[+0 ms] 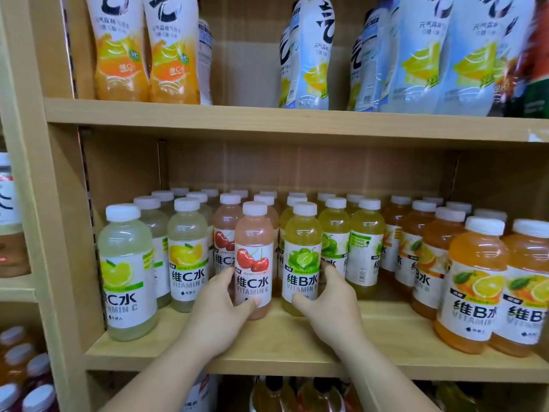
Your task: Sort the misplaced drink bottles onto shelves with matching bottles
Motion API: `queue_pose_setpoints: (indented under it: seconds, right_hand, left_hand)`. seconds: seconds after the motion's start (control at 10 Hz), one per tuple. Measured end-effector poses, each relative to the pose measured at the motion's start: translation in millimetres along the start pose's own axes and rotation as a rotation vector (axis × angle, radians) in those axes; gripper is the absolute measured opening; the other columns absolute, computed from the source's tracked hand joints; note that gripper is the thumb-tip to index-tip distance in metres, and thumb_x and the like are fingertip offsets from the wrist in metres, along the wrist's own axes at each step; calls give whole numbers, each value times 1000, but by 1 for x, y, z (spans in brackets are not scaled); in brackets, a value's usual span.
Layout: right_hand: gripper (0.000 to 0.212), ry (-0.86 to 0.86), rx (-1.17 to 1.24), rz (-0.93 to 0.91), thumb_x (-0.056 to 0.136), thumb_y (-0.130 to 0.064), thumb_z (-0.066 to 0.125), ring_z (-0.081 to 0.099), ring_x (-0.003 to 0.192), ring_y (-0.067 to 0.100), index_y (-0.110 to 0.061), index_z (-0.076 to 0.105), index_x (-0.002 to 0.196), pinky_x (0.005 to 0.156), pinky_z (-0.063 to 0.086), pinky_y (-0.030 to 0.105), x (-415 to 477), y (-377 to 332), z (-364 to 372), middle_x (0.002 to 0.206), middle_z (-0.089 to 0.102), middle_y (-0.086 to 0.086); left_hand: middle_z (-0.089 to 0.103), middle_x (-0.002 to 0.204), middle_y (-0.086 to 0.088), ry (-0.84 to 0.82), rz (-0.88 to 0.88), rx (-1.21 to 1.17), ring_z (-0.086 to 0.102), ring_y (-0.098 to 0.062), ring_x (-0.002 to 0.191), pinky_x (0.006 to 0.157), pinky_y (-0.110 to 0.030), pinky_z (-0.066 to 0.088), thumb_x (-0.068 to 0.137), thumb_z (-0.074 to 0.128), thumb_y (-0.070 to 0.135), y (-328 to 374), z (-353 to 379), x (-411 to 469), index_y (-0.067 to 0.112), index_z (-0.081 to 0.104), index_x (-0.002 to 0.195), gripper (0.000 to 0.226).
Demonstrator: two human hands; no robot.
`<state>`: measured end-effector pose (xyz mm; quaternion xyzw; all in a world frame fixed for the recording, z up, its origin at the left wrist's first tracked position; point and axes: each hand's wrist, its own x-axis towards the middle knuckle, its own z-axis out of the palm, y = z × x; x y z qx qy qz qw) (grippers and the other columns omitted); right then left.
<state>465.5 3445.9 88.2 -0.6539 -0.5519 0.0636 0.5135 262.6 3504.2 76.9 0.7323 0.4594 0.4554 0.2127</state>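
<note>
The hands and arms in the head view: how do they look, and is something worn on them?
The left hand and the right hand are bare: no gloves, rings or watch show. The left forearm and the right forearm are bare too; no sleeve is in view.

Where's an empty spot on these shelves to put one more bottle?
Bare board lies at the front of the middle shelf, between the right hand and the orange bottles. The top shelf has a gap between its orange-label bottles and blue bottles. Behind, the rows stand packed.
</note>
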Motion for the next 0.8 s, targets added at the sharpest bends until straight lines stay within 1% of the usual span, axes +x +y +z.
queue_pose_setpoints:
  seconds: [0.1, 0.2, 0.3, 0.4, 0.5, 0.6, 0.7, 0.8]
  right_hand:
    - [44, 4, -7, -19, 72, -26, 86, 63, 90, 6, -32, 56, 105, 73, 47, 19, 0, 2, 0, 97, 66, -16]
    - [41, -8, -12, -47, 75, -23, 85, 60, 88, 1, -32, 56, 103, 69, 44, 9, 0, 3, 1, 98, 64, -15]
    - [40, -24, -38, -79, 79, -27, 84, 60, 100, 8, -31, 56, 107, 82, 48, 20, 1, 6, 5, 107, 65, -9]
    - [41, -43, -47, -79, 81, -29, 83, 59, 107, 11, -29, 57, 113, 91, 50, 28, 1, 6, 6, 112, 65, -6]
    - [39, -49, -44, -82, 82, -29, 82, 58, 108, 12, -30, 55, 110, 92, 49, 27, 2, 6, 7, 113, 64, -5]
    - [37, -70, -46, -47, 83, -32, 81, 60, 107, 13, -31, 54, 108, 91, 51, 29, 1, 4, 6, 113, 65, -4]
    - [37, -81, -10, -23, 83, -32, 80, 60, 103, 10, -31, 53, 109, 86, 48, 25, -2, -1, 2, 113, 66, -7]
    - [46, -72, 13, 31, 83, -34, 79, 58, 109, 11, -25, 57, 122, 88, 43, 24, -6, -5, -3, 122, 65, -6]
  left_hand:
    - [68, 126, 16, -21, 14, 27, 63, -3, 115, 103, -34, 51, 84, 80, 30, -2, 2, 3, 33, 59, 132, 52]
    - [68, 127, 15, -34, 16, 39, 62, -6, 117, 104, -35, 50, 88, 77, 30, -2, 5, 6, 32, 58, 132, 48]
    - [65, 132, 14, -54, 27, 72, 60, -8, 121, 106, -36, 49, 89, 75, 33, -3, 7, 9, 31, 56, 134, 49]
    - [65, 131, 14, -68, 12, 77, 62, -8, 119, 104, -38, 51, 88, 74, 38, -5, 8, 10, 33, 54, 135, 52]
    - [66, 130, 15, -65, -6, 80, 64, -8, 117, 103, -38, 52, 87, 75, 40, -5, 8, 9, 33, 55, 135, 52]
    - [68, 128, 13, -56, -12, 65, 65, -9, 115, 102, -38, 53, 88, 76, 38, -2, 9, 8, 31, 57, 133, 49]
    - [68, 127, 14, -60, -20, 61, 66, -9, 113, 100, -38, 54, 84, 78, 43, 0, 8, 3, 33, 56, 131, 53]
    - [66, 131, 13, -63, -33, 63, 65, -10, 115, 101, -40, 54, 75, 76, 54, -1, 7, 0, 35, 50, 138, 70]
